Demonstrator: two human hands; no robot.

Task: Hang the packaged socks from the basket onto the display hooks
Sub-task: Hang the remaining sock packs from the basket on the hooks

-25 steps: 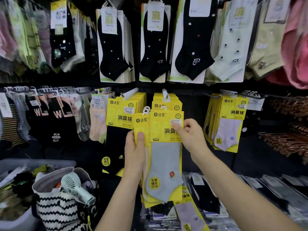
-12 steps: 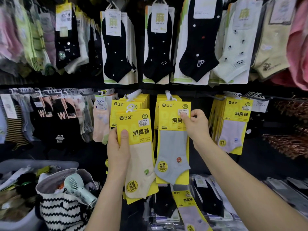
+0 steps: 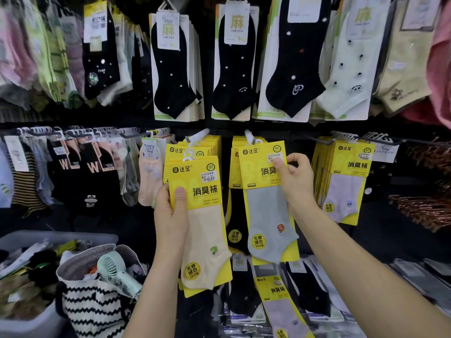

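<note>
Grey pack [image 3: 266,203] of socks is up at the mid hook [image 3: 249,136]. Our right hand [image 3: 295,178] pinches the right edge of its header card, thumb on the front, fingers curled behind. Its top sits right at the hook, but its hanger is hidden, so we can't tell whether it's actually on the rod. Cream pack [image 3: 203,215] is in our left hand [image 3: 170,215], thumb flat on the card and fingers wrapped behind. It's held upright just below the left hook [image 3: 198,135], in front of the left stack [image 3: 212,146]. Its white loop [image 3: 189,155] is free, not on the rod. We read the step as finishing the hang on the mid hook, with the cream pack queued. Next move, as we judge it: confirm the first one hangs and let go with the right. Then lift the cream pack, line the loop's opening up with the left hook's tip, and slide it back. The tip points out toward us, so the loop has to go over the end first. The loop is small and the card looks flexible, so steadying the top edge with the right hand would help. Tub [image 3: 36,320] at lower left looks to hold more stock, so we judge plenty is left. Bag [image 3: 97,311] with a fan [image 3: 117,272] sits just beside the tub.
</note>
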